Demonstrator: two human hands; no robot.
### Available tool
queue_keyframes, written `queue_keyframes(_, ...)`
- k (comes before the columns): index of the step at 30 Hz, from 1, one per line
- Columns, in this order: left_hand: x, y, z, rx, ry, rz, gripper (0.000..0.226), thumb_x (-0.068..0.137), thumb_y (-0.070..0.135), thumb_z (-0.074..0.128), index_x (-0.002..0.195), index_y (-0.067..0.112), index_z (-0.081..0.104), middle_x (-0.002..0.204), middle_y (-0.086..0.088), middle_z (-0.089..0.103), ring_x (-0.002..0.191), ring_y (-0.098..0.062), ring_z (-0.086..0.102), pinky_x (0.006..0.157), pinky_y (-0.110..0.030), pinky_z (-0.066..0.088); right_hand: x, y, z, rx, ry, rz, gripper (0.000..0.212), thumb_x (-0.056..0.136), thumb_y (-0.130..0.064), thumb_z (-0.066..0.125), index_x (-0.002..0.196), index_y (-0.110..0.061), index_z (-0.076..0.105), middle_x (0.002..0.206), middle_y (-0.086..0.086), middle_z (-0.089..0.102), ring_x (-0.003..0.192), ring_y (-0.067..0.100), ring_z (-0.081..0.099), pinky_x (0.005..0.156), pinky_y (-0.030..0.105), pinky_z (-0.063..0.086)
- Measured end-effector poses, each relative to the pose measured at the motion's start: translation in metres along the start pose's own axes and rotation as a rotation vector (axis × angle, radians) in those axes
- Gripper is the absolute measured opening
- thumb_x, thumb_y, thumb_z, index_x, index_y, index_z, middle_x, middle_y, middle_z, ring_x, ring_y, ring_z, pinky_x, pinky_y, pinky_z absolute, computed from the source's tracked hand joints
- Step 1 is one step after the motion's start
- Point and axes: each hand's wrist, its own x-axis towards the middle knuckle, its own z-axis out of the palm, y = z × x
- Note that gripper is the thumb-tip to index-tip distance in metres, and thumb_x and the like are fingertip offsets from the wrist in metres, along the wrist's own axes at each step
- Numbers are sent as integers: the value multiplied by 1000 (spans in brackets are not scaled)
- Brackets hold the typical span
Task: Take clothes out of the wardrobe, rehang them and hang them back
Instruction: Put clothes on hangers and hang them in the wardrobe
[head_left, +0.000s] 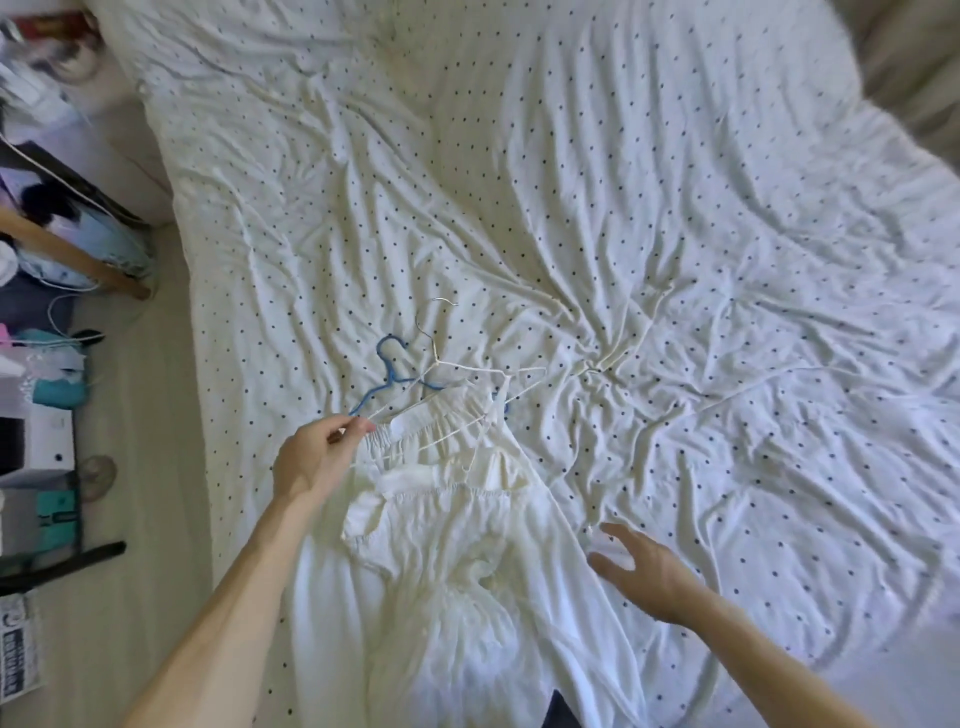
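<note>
The left hand (317, 460) pinches the white hanger (467, 368) at its end, atop the garment (457, 525) lying on the bed (675, 208); the right hand (641, 569) hovers, fingers spread; it would best pin the cloth flat while the hanger slides in.

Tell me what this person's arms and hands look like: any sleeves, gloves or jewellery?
The left hand and right hand are bare: no gloves, and no ring, watch or bracelet that I can make out. The left forearm and right forearm are uncovered down to the picture's lower edge, so no sleeve shows.
</note>
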Motion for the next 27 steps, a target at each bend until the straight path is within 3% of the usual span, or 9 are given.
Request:
queue_keyframes(6, -85, 115, -22, -19, -67, 191, 18, 92, 57, 58, 89, 49, 74, 87, 25, 70, 82, -1, 62, 63, -20, 40, -103, 24, -69, 226, 294, -90, 80, 82, -79, 44, 149, -36, 39, 149, -1, 52, 134, 16, 50, 101, 33, 44)
queue_keyframes(11, -168, 246, -30, -126, -115, 433, 30, 83, 68, 54, 92, 50, 75, 80, 21, 73, 67, -23, 67, 66, -40, 54, -216, 69, -135, 240, 761, -161, 82, 84, -75, 41, 156, -41, 21, 167, -8, 16, 152, 19, 20, 118, 42, 25)
queue_keyframes(14, -220, 336, -19, -52, -151, 617, 29, 83, 69, 54, 89, 49, 75, 87, 17, 75, 85, -20, 70, 79, -42, 55, -290, 123, -175, 269, 1047, -161, 81, 86, -71, 43, 157, -42, 16, 168, -7, 10, 153, 19, 13, 122, 45, 16)
queue_keyframes(17, -279, 429, 1, -40, -209, 816, 27, 80, 71, 56, 82, 52, 74, 66, 21, 69, 58, 0, 61, 58, -32, 47, -362, 181, -211, 268, 1249, -155, 76, 89, -65, 45, 157, -36, 24, 165, -6, 20, 151, 17, 18, 124, 46, 15)
queue_keyframes(19, -325, 486, 23, -34, -235, 945, 20, 83, 67, 59, 80, 54, 74, 69, 24, 69, 59, 5, 58, 58, -27, 39, -408, 223, -229, 256, 1257, -125, 67, 89, -68, 40, 146, -35, 47, 149, -8, 49, 139, 19, 40, 116, 43, 33)
queue_keyframes(21, -371, 534, 52, -53, -267, 1052, 15, 88, 58, 64, 78, 53, 74, 76, 26, 70, 74, 3, 64, 63, -30, 45, -453, 266, -230, 264, 1268, -80, 57, 87, -72, 34, 114, -34, 69, 111, -14, 69, 110, 18, 62, 93, 36, 47)
queue_keyframes(23, -417, 575, 83, -78, -317, 1142, 11, 89, 54, 65, 82, 54, 73, 74, 15, 72, 76, -5, 65, 69, -36, 50, -495, 312, -222, 271, 1412, -13, 43, 91, -64, 40, 88, -32, 68, 86, -16, 65, 89, 13, 63, 76, 32, 46)
queue_keyframes(26, -477, 630, 125, -162, -451, 1272, 12, 88, 57, 64, 83, 51, 74, 73, 19, 71, 68, 2, 62, 70, -33, 48, -562, 376, -205, 315, 1619, 88, 21, 92, -55, 53, 83, -39, 62, 81, -20, 62, 84, -5, 58, 70, 18, 40)
queue_keyframes(27, -495, 646, 139, -195, -506, 1295, 15, 86, 60, 64, 83, 49, 75, 76, 18, 73, 69, 2, 64, 74, -32, 49, -585, 395, -199, 338, 1671, 105, 14, 91, -52, 59, 84, -41, 63, 81, -19, 63, 82, -5, 58, 71, 20, 42)
